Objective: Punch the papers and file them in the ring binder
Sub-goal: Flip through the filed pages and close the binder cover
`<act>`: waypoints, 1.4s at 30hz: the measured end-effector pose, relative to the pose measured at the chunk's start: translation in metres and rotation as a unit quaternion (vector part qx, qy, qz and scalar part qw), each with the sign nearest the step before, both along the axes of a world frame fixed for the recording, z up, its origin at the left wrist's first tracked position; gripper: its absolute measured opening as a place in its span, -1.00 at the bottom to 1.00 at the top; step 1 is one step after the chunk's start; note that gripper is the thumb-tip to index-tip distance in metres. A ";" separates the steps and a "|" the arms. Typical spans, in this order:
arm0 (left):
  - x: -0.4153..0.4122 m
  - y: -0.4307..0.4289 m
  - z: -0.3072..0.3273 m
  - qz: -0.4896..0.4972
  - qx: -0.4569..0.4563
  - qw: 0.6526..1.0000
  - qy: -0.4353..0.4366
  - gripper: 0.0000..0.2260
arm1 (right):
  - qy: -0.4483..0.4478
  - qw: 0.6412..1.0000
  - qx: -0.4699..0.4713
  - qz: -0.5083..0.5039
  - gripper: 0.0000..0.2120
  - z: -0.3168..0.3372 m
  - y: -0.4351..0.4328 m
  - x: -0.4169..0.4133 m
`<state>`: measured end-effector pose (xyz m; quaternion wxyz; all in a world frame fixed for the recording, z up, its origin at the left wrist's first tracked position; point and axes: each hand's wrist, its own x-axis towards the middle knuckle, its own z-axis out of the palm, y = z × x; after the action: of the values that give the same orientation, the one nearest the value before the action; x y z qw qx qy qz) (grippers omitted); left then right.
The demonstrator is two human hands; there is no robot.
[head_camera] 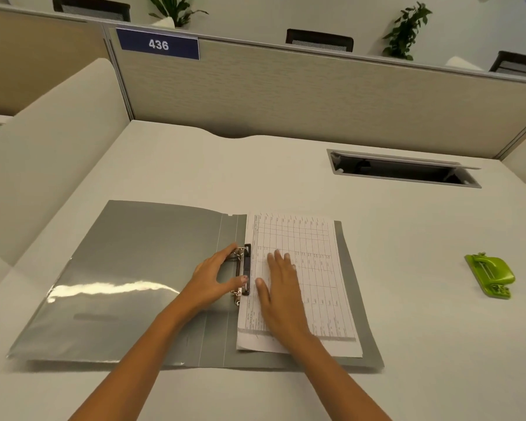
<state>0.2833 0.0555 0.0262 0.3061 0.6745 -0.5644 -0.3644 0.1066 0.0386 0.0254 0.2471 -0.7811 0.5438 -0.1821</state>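
Both forearms are bare, with no sleeves, watch or bracelet in view. The left hand (214, 278) and right hand (281, 287) wear no rings or gloves.

A pale desk (286, 165) fills the view, a recessed cable tray (401, 168) at 2 o'clock. Beige partitions (286, 95) rise at 12, a blue 436 sign (158, 44) at 11. Chairs (319, 41) and potted plants (406, 31) stand beyond.

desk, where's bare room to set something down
Bare patches: the desk between the ring binder and the green hole punch; the strip between binder and cable tray; the near edge right of the arms. Crowded at the rings, where left hand and right hand work on the papers.
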 end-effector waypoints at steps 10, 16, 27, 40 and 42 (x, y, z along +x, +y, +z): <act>-0.040 0.033 -0.004 0.233 -0.158 0.959 -0.029 -0.39 | 0.117 0.989 -0.088 0.018 -0.33 -0.024 0.002 0.003; -0.055 0.071 -0.002 0.342 -0.227 0.907 -0.098 -0.42 | 0.134 0.986 -0.096 0.016 -0.38 -0.030 0.000 0.003; -0.038 0.115 0.012 0.612 -0.240 0.751 0.069 -0.27 | 0.136 0.985 -0.106 0.018 -0.37 -0.032 -0.001 0.003; -0.023 0.125 0.031 0.569 -0.288 0.538 0.551 -0.64 | 0.127 0.986 -0.101 0.021 -0.35 -0.028 0.000 0.001; -0.025 0.124 0.033 0.560 -0.285 0.551 0.550 -0.64 | 0.123 0.987 -0.101 0.021 -0.35 -0.029 0.000 0.001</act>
<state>0.2586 0.1799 0.0591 0.8749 0.4001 0.1311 -0.2394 0.1077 0.0389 -0.0032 0.1021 -0.8294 0.5328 -0.1332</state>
